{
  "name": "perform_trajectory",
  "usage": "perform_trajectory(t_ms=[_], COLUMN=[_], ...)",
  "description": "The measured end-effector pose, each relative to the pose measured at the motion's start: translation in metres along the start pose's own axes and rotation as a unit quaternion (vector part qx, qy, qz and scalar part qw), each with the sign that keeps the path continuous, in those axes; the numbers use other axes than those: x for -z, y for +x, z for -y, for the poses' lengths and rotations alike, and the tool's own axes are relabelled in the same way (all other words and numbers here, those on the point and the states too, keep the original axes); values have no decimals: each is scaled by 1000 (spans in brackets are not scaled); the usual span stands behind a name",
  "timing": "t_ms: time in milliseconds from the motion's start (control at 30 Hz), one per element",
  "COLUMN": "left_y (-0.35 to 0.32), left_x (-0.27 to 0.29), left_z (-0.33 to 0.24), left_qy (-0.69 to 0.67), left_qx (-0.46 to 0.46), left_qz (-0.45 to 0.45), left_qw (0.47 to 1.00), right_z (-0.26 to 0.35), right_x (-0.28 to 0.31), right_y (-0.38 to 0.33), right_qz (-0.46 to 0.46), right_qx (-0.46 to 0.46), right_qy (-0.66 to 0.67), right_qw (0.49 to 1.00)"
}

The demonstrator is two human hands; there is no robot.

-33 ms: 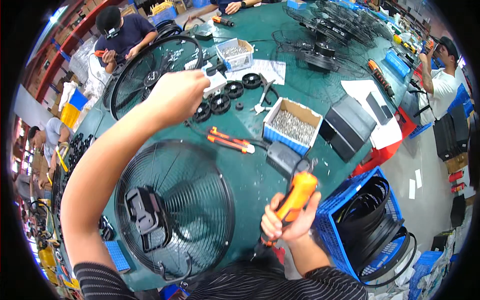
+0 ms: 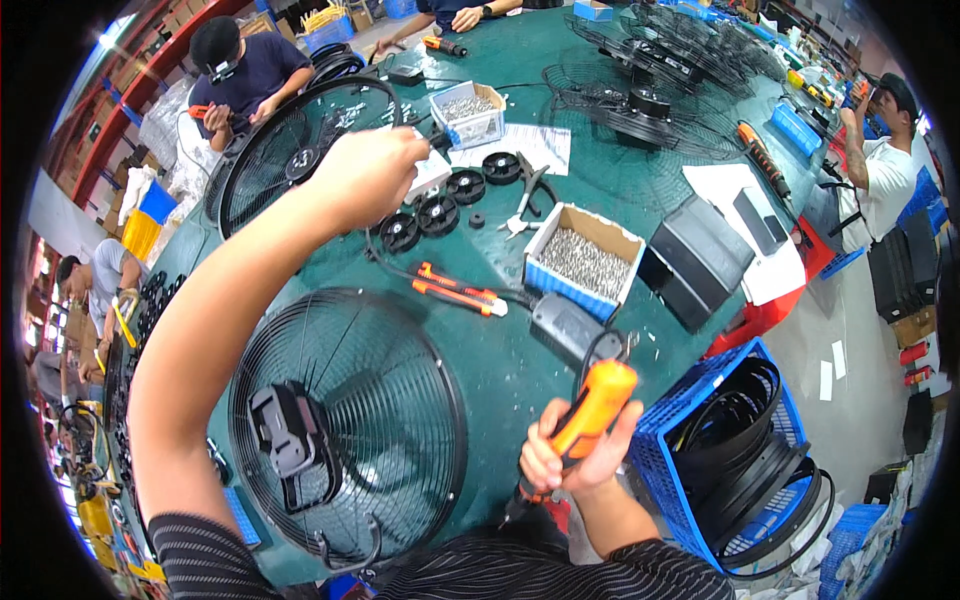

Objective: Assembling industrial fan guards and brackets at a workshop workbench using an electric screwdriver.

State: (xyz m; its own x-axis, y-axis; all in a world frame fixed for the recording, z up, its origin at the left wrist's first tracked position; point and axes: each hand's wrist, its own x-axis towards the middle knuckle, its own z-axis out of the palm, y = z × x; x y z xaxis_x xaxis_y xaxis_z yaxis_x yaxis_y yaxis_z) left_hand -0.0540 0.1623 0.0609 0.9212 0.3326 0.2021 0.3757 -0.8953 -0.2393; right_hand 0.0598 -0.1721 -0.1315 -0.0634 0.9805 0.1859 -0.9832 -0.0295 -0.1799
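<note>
My left hand (image 2: pixel 372 176) reaches out over the table with its fingers curled together. It is beside a small white box (image 2: pixel 430 172), and whatever its fingers may hold is hidden. My right hand (image 2: pixel 590 450) is wrapped round an orange and black electric screwdriver (image 2: pixel 597 400), whose bit points down toward me. Below my left forearm lies a round black wire fan guard (image 2: pixel 390 400) with a black bracket-like housing (image 2: pixel 290 440) on it. Several black round knobs (image 2: pixel 437 213) sit near my left hand.
An open box of screws (image 2: pixel 585 255), pliers (image 2: pixel 526 208), an orange cutter (image 2: pixel 455 292) and a black adapter (image 2: pixel 565 328) lie ahead. A blue crate (image 2: pixel 690 480) with black rings stands at right. Co-workers (image 2: pixel 265 75) sit around the green table, with fan assemblies (image 2: pixel 640 110) farther off.
My left hand has shifted slightly right, close to the white box. The screwdriver in my right hand has dropped a little. The fan guard appears slightly lower in view.
</note>
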Motion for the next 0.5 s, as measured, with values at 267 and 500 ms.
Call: perform_trajectory(t_ms=[267, 500], left_y=[171, 217], left_x=[-143, -203], left_z=[98, 124], left_qy=[-99, -88], left_qx=[179, 198], left_qz=[30, 143], left_qw=[978, 966], right_z=[0, -1], right_x=[4, -9], right_y=[-14, -11], right_qz=[9, -137], right_qx=[3, -24], right_qy=[21, -33], right_qw=[1000, 990])
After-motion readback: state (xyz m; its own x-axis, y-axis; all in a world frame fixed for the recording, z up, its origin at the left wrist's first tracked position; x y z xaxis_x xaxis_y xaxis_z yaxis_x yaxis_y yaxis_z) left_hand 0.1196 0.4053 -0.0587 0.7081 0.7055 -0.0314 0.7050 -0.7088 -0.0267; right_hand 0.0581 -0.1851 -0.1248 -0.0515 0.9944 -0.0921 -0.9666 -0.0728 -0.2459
